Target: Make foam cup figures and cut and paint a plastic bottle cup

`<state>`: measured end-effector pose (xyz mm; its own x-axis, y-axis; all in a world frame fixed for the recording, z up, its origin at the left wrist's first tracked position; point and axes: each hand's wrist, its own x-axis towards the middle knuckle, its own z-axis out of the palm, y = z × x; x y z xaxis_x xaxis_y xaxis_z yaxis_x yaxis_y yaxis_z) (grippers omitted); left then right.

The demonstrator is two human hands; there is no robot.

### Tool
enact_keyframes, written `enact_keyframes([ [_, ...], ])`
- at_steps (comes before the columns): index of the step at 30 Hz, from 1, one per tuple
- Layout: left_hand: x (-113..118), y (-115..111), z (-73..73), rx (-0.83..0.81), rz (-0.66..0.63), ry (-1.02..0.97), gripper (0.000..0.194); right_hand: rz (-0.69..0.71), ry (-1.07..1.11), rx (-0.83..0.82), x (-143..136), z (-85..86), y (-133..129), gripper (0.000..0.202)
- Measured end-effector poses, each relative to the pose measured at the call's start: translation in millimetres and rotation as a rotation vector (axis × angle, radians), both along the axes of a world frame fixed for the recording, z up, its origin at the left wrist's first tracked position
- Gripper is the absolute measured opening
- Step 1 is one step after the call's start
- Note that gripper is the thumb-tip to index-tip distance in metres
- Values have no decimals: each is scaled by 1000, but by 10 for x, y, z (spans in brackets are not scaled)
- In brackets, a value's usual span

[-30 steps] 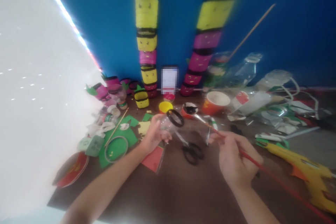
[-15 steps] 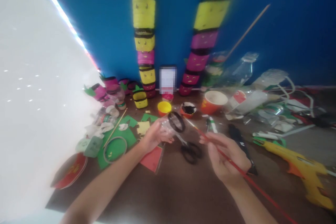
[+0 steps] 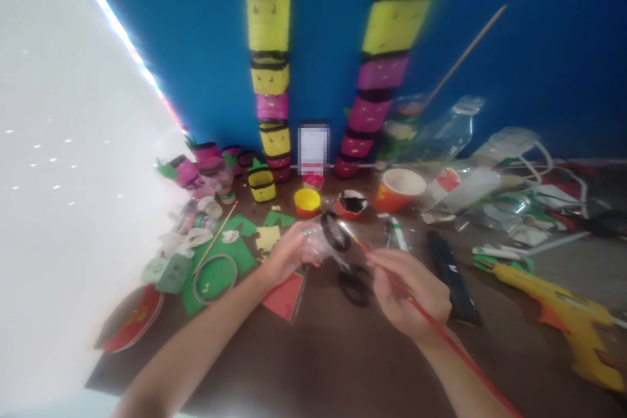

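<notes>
My left hand [image 3: 290, 251] is wrapped round a clear plastic cup-like piece [image 3: 317, 236] whose open rim is painted black and faces right. In my right hand [image 3: 411, 290] is a long red paintbrush [image 3: 396, 282], held like a pen. Its tip meets or nearly meets the black rim; blur hides which. Behind them stand a small cup of black paint [image 3: 351, 204] and a cup of yellow paint [image 3: 307, 201]. Black-handled scissors [image 3: 354, 284] lie on the table below the plastic piece.
A yellow glue gun [image 3: 563, 313] and a black case [image 3: 451, 277] lie to the right, below a red paper cup [image 3: 400, 191] and plastic bottles [image 3: 455, 130]. Green paper [image 3: 196, 294] and a tape roll [image 3: 214, 279] lie left. Painted stacks [image 3: 268, 19] rise at the back.
My right hand has moved left with the paintbrush, bringing its tip to the black rim. The plastic piece has shifted slightly right and turned a little in my left hand.
</notes>
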<state>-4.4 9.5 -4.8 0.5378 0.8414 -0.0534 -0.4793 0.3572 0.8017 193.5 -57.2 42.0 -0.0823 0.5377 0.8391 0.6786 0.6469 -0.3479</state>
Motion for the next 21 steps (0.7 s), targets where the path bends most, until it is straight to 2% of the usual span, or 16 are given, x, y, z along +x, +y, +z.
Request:
enact_keyframes([
  [16,25,-21,51,78,46,9,45,-52,-36,45,2,-22,-18,20],
  [21,32,-8,50,28,59,0,49,-29,-46,48,8,-19,-32,23],
])
